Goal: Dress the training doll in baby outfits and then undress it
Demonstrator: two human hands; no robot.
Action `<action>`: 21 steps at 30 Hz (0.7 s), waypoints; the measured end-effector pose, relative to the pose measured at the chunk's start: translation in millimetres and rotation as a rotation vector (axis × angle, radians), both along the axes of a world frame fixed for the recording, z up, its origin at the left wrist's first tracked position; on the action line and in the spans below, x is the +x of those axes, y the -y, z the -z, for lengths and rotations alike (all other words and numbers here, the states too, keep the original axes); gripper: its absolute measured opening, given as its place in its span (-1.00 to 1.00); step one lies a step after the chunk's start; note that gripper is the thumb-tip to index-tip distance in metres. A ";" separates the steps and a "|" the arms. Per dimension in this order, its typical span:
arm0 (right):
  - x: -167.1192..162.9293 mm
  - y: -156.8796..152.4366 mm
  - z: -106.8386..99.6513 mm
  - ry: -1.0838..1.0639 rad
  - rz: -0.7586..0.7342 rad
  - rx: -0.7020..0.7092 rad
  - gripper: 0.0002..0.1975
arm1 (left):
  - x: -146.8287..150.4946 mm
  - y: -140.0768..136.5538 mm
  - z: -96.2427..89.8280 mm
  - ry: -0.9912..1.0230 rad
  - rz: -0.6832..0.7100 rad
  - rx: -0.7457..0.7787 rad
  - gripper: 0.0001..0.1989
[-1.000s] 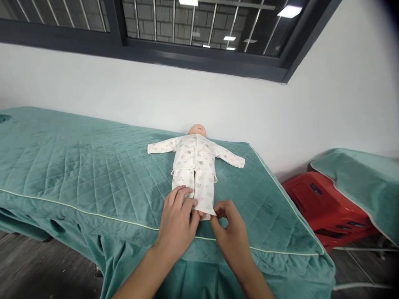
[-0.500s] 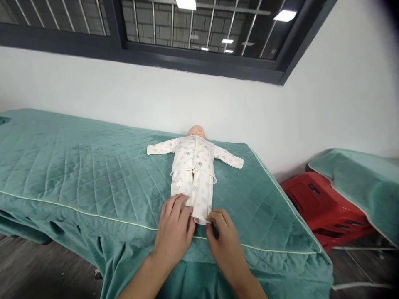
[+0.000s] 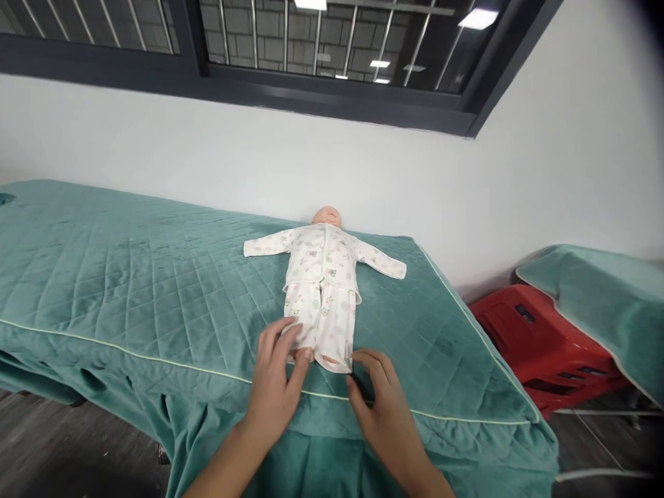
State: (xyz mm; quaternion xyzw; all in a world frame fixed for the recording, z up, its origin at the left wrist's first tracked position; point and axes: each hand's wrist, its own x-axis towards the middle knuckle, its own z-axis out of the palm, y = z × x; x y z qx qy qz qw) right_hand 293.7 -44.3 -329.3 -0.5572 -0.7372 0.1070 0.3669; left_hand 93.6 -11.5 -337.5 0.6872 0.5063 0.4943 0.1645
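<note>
A baby doll point(image 3: 327, 216) lies on its back on the green quilted cover, its arms spread to the sides. It wears a white patterned long-sleeved top point(image 3: 321, 254) and matching trousers point(image 3: 335, 325). My left hand point(image 3: 274, 384) rests at the left trouser leg, fingers spread, the fingertips on or just over the cloth and the thumb beside the cuff. Beside the right cuff is my right hand point(image 3: 384, 408), its fingers curved and apart from the thumb, the fingertips at the cloth's edge. A bit of the doll's foot point(image 3: 301, 354) shows at the left cuff.
The green quilted cover point(image 3: 155, 277) drapes over the bed's front edge. A white wall point(image 3: 207, 152) with a dark-framed barred window point(image 3: 332, 104) stands behind. To the right are red plastic stools point(image 3: 544, 346) and another green-covered surface point(image 3: 602, 297).
My left hand has drawn back slightly to the left, its fingers opening, and the left cuff now shows the foot. My right hand has shifted slightly right, loosening from the right cuff.
</note>
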 end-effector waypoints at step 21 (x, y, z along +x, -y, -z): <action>25.5 -71.3 -1.8 -0.638 0.193 -0.156 -0.62 | -36.5 -62.0 -7.6 0.470 -0.076 -0.287 -0.72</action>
